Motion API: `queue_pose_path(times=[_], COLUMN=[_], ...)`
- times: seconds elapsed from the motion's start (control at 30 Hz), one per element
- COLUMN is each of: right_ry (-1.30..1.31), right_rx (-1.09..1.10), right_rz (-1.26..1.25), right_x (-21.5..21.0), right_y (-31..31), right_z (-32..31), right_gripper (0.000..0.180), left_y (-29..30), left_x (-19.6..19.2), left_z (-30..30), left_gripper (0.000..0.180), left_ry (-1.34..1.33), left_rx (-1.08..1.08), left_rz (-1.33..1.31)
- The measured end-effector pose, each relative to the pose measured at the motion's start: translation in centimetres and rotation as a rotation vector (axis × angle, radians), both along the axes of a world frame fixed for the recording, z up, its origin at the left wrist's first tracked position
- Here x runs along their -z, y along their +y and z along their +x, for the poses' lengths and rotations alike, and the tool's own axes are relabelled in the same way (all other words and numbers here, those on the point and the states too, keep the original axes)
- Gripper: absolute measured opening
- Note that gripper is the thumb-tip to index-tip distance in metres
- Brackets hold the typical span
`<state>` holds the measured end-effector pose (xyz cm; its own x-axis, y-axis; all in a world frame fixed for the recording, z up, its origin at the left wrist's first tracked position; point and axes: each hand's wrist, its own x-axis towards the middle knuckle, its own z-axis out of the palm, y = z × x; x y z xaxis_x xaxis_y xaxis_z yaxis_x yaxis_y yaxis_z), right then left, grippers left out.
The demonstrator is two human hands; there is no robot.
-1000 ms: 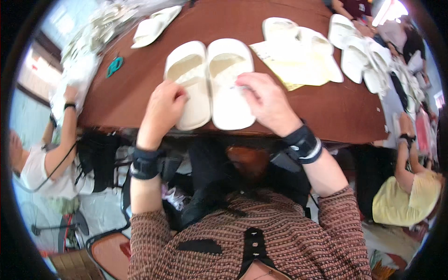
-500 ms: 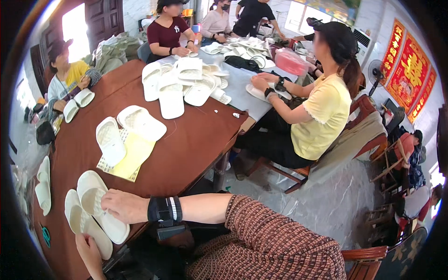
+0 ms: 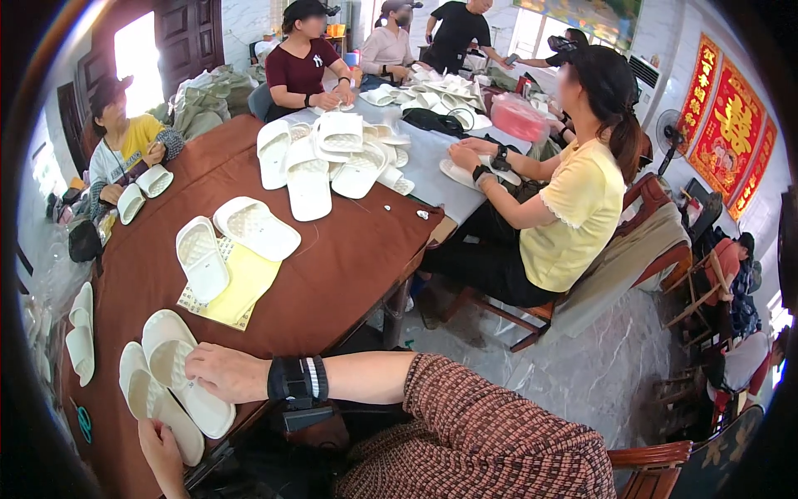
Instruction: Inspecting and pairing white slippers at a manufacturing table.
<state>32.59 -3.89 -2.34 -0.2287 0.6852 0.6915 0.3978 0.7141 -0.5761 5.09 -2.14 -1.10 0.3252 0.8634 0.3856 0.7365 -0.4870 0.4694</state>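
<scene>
A pair of cream-white slippers lies side by side on the brown-covered table in front of me. The left slipper (image 3: 145, 391) is gripped at its near side by my left hand (image 3: 161, 453), thumb on top and the other fingers mostly hidden. Over the strap of the right slipper (image 3: 209, 416) rests my right hand (image 3: 229, 373), its bent fingertips pressed to the strap's edge; a small dark mark shows beside them. A black band with a small device is strapped round my right wrist. Both slippers lie close together, their open ends toward the upper left.
Beyond them, two slippers (image 3: 202, 259) lie on yellow paper (image 3: 241, 287). A slipper pile (image 3: 309, 187) stands farther off. Teal scissors (image 3: 83, 422) and another pair (image 3: 81, 345) are at the left. A person in yellow (image 3: 573, 200) sits at the right; others work round the table.
My hands stay on the same slippers with little movement. The whole view has shifted slightly. At the back, the person in black has turned and holds out a small dark object.
</scene>
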Motion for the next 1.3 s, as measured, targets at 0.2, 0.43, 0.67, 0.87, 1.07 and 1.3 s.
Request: queue_pose_path(times=[0.2, 0.43, 0.67, 0.87, 1.07, 1.3], right_ry=[-0.016, -0.060, -0.032, -0.032, -0.085, -0.089], right_rx=[-0.006, -0.039, -0.024, -0.041, -0.043, -0.032], right_rz=[-0.028, -0.080, -0.072, -0.080, -0.083, -0.056], right_x=[-0.2, -0.6, -1.3, -1.0, -0.8, -0.6], right_y=[-0.4, -0.3, -0.9, -0.7, -0.5, -0.5], right_z=[0.2, 0.4, 0.5, 0.5, 0.9, 0.8], right_gripper=[0.013, 0.016, 0.013, 0.012, 0.014, 0.014], left_y=[-0.5, -0.6, -0.5, -0.6, -0.5, 0.0], left_x=[0.0, -0.7, -0.2, -0.1, 0.0, 0.9], left_z=[0.2, 0.7, 0.5, 0.6, 0.7, 0.0], left_gripper=[0.006, 0.005, 0.006, 0.006, 0.006, 0.005], left_ry=[-0.058, -0.085, -0.124, -0.101, -0.133, -0.160], left_rx=[-0.003, 0.000, -0.007, -0.032, 0.005, -0.003], left_rz=[-0.018, -0.035, -0.039, -0.032, -0.028, -0.010])
